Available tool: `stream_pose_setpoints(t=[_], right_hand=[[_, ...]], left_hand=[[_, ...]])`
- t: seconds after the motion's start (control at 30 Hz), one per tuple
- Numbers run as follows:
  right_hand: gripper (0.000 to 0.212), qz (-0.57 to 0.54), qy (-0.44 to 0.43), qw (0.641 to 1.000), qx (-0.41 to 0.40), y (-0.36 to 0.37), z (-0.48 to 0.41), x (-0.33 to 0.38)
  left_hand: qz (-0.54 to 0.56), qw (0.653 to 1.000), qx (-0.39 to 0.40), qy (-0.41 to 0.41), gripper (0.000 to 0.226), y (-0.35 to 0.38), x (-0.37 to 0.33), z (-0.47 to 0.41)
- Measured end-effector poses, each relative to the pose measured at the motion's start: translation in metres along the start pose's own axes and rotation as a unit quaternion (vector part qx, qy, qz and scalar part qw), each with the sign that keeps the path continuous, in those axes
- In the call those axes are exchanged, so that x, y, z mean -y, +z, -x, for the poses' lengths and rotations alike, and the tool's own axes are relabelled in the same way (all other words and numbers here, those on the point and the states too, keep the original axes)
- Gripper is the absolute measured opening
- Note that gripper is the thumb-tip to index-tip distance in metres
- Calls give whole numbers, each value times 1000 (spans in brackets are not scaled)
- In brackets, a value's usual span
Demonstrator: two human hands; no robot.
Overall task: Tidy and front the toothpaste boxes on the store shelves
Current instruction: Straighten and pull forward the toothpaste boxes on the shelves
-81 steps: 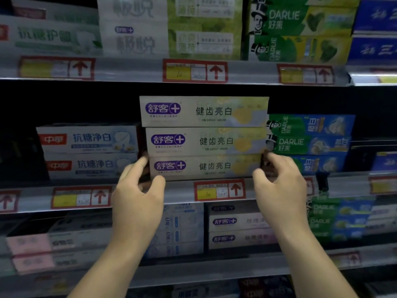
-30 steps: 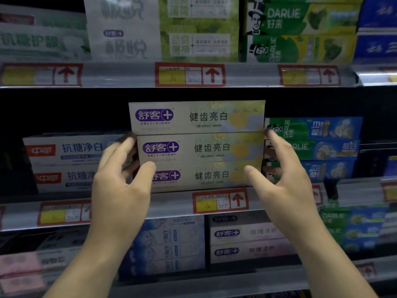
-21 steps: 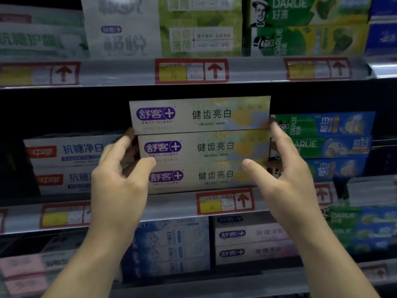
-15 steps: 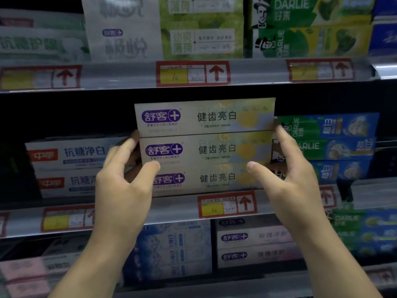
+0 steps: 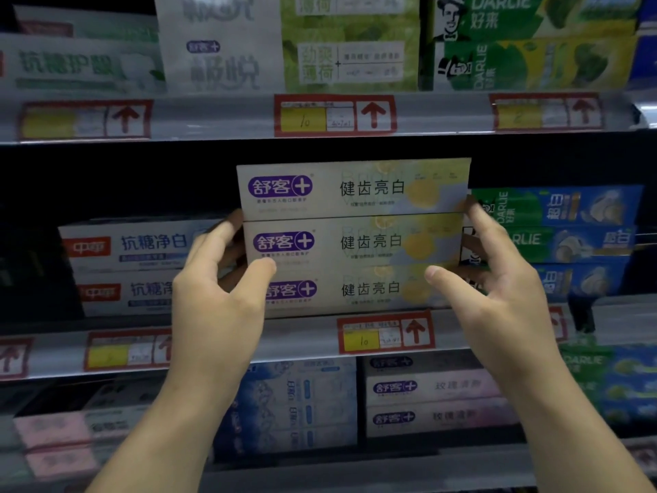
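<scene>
Three cream toothpaste boxes with purple logos (image 5: 355, 243) lie stacked on the middle shelf (image 5: 302, 336), fronts facing me. My left hand (image 5: 217, 304) grips the stack's left end, fingers along the side of the middle box and thumb on the front near the bottom box's logo. My right hand (image 5: 497, 297) grips the right end, fingertips up at the seam under the top box (image 5: 355, 188), thumb on the bottom box's front. The top box sits slightly further left than the two below.
Two white-and-blue boxes (image 5: 142, 243) sit left of the stack and green-blue Darlie boxes (image 5: 569, 240) right of it. A red-framed price tag (image 5: 385, 332) hangs below. More boxes fill the upper shelf (image 5: 320, 48) and the lower shelf (image 5: 426, 400).
Both hands have slid up from the bottom box's ends to the middle and top boxes. The stack stays on the shelf.
</scene>
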State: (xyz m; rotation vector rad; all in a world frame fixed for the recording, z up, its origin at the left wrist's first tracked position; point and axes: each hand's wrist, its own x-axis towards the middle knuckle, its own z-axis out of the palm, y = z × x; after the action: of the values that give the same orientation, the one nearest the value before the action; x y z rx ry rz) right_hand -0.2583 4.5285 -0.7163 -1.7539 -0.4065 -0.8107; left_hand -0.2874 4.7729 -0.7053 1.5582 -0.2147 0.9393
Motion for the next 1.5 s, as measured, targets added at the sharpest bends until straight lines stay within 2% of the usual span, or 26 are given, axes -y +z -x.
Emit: stream_pose_setpoints(t=[0.17,0.3,0.5,0.73,0.83,1.0,1.17,1.27,1.43,1.5], right_hand=[[86,-3,6,1000,13,-2,0,-2],[87,-7,12,1000,20,-4,0,-2],[88,4,24,999,23,-3,1,3],[82,45,38,998,28,-5,2,6],[79,63,35,997,27,-7,2,7],[75,123,12,991,55,-11,5,10],[72,174,1,983,66,-24,15,14],[71,204,5,977,61,-40,21,10],[67,252,24,967,34,-77,29,-5],[66,259,41,965,29,-94,29,-15]], left_hand=[[1,1000,-6,-11,40,0,-1,-1],[-3,1000,-15,-19,53,1,0,0],[-5,1000,-22,-7,40,4,-4,2],[-8,999,-41,-20,56,6,-3,1],[-52,998,-38,-13,54,11,-6,4],[-199,980,-16,26,65,17,-18,20],[-239,969,-7,52,59,35,-34,44],[-238,967,28,87,55,54,-41,57],[-240,954,140,111,50,91,-42,78],[-225,955,163,106,46,105,-41,82]])
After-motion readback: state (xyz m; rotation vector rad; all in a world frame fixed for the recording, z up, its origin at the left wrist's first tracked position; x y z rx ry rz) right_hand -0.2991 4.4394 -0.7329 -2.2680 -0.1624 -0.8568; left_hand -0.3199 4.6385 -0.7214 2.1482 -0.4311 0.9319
